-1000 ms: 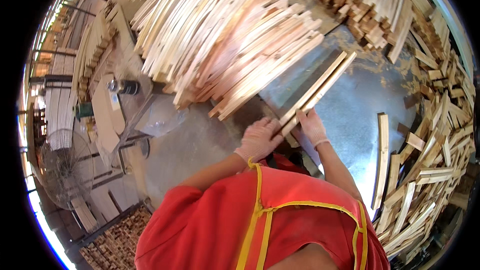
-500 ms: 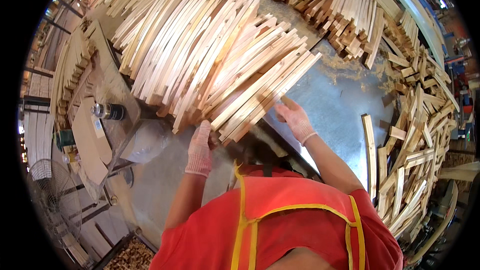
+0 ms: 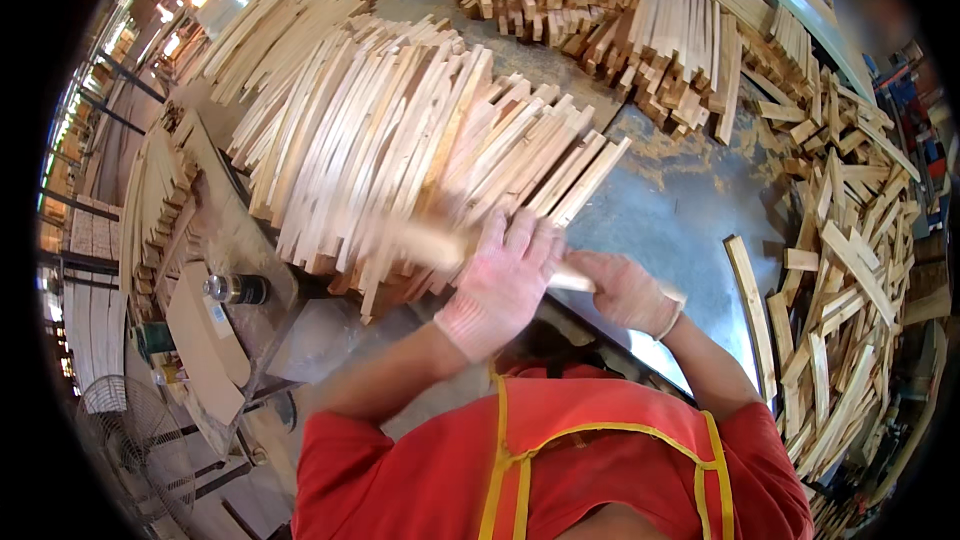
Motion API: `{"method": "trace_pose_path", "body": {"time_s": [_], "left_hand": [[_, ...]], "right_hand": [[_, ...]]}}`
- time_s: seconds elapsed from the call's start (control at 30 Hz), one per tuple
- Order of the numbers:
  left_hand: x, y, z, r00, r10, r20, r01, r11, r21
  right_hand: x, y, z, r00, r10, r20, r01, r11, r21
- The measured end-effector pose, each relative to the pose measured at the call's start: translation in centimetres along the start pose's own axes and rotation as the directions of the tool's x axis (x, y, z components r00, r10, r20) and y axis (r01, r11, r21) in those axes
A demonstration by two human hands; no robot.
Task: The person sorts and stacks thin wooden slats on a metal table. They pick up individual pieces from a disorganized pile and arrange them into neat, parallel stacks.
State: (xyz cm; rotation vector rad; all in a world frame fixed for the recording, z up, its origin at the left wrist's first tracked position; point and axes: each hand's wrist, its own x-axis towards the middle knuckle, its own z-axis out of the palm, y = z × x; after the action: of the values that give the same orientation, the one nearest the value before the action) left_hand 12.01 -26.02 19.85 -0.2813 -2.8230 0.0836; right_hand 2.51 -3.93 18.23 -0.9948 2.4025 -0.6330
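Observation:
A pale wooden strip (image 3: pixel 428 242), blurred at its left end, slants across in front of me above the near ends of a pile. My right hand (image 3: pixel 630 295), in a whitish knit glove, is closed round the strip near its right end, which pokes out past the glove. Gloved alike, my left hand (image 3: pixel 505 275) lies across the strip's middle, back upward, fingers stretched and slightly apart; its thumb is hidden. Just beyond both hands, the broad pile of similar wooden strips (image 3: pixel 385 130) lies side by side, with ends pointing toward me.
Bare metal tabletop (image 3: pixel 660 210) spreads to the right of the pile. A single strip (image 3: pixel 750 310) lies there, beside a heap of jumbled offcuts (image 3: pixel 840 290). Stacked wood (image 3: pixel 680 40) stands at the back. To the left are a dark bottle (image 3: pixel 237 288), cardboard (image 3: pixel 205 335) and a fan (image 3: pixel 130 440).
My hands have come together from the pile's near edge, and a strip now spans them. My left hand has moved right; the right closed on the strip. One strip's place in the pile shows a dark gap.

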Motion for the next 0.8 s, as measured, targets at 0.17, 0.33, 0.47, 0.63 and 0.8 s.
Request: {"method": "trace_pose_path", "body": {"time_s": [0.17,0.33,0.47,0.63,0.8], "left_hand": [[1.6,-1.8,2.7,0.917,-0.108,0.384,0.212,0.947,-0.24],[-1.8,-8.7,11.3,0.92,-0.387,0.058,0.366,0.903,0.226],[-0.7,-9.9,9.9,0.761,-0.55,0.344,0.466,0.833,0.3],[1.3,-8.2,9.8,0.767,-0.58,0.274,0.409,0.772,0.487],[5.6,5.0,9.1,0.859,-0.357,0.368,0.287,0.929,0.232]], "right_hand": [[-2.7,4.7,-2.7,0.756,-0.22,-0.617,0.063,0.962,-0.267],[-8.5,14.6,-1.7,0.796,0.329,-0.508,-0.316,0.942,0.115],[-16.6,27.3,-1.0,0.583,0.666,-0.464,-0.75,0.661,0.006],[-25.2,39.0,0.7,0.426,0.746,-0.511,-0.879,0.474,-0.041],[-22.2,34.7,-2.4,0.755,0.618,-0.219,-0.598,0.786,0.154]]}}
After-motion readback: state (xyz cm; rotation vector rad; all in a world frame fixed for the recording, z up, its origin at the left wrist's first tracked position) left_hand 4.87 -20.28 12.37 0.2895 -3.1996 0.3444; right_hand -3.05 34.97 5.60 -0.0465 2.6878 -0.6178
